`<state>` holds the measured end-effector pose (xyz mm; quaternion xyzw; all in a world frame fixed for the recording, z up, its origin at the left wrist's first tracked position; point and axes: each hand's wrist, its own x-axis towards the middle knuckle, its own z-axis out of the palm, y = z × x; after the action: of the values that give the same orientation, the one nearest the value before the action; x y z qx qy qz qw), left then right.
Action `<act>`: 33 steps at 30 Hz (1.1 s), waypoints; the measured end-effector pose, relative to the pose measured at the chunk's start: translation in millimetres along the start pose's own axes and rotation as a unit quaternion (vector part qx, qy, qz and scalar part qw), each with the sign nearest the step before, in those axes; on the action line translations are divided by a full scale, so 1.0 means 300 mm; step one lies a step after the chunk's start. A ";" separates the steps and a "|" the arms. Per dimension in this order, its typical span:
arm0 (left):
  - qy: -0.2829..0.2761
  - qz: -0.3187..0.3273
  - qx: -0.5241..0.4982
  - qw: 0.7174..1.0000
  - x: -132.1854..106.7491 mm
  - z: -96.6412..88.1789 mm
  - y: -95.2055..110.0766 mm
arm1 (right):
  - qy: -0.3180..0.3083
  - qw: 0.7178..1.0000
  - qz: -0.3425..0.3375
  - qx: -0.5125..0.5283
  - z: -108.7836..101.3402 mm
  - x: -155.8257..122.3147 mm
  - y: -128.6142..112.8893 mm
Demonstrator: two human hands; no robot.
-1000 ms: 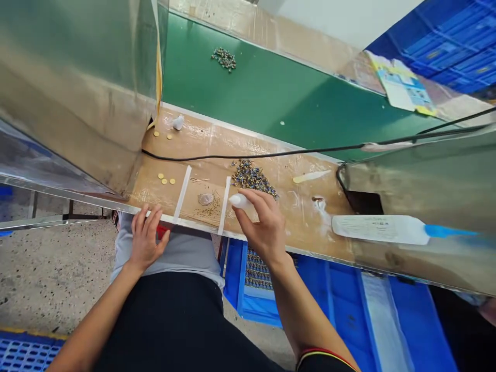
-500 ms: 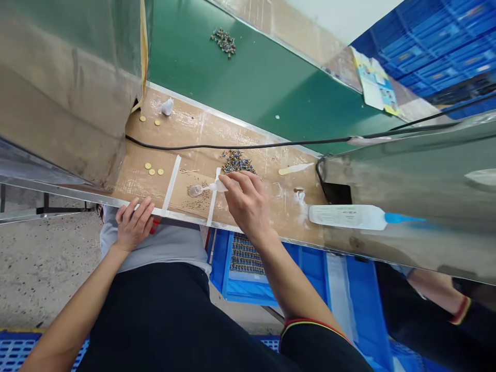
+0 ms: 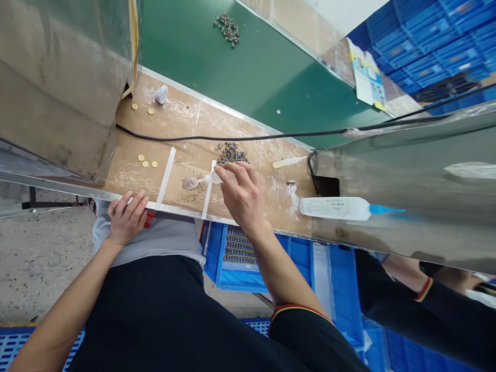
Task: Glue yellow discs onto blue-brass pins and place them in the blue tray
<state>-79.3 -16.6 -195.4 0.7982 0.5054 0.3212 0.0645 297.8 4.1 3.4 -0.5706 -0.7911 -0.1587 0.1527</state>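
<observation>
My right hand [image 3: 243, 194] pinches a small white nozzle bottle [image 3: 214, 177], mostly hidden by the fingers. Its narrow tip points left and meets a clear round blob or shallow dish [image 3: 190, 184]; I cannot tell which. Tiny dark specks [image 3: 198, 194] lie scattered around it on a cardboard patch between two white tape strips. Just beyond the right hand is a pile of small metal-and-blue parts [image 3: 232, 153]. My left hand [image 3: 127, 217] rests with its fingers laid over the bench's front edge, holding nothing. A red object [image 3: 149, 218] shows beside it.
A black cable [image 3: 217, 138] crosses the bench [image 3: 182, 116]. A white bottle with a blue nozzle [image 3: 335, 208] lies at right. Several yellow discs [image 3: 141, 157] lie at left. Below stands a blue crate [image 3: 236, 279] with rows of parts. Another person's arm [image 3: 406, 271] shows at right.
The whole view has shifted slightly, so the bench sits a little higher and further left. My right hand keeps the bottle's tip at the clear round spot; my left hand stays on the edge.
</observation>
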 end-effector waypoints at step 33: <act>0.020 0.006 0.032 0.999 0.021 -0.018 0.017 | -0.019 0.999 0.014 0.029 0.011 -0.001 0.009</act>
<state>-76.6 -14.8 -186.2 0.7965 0.5114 0.3216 0.0270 300.4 6.0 0.6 -0.5795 -0.7903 -0.1228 0.1566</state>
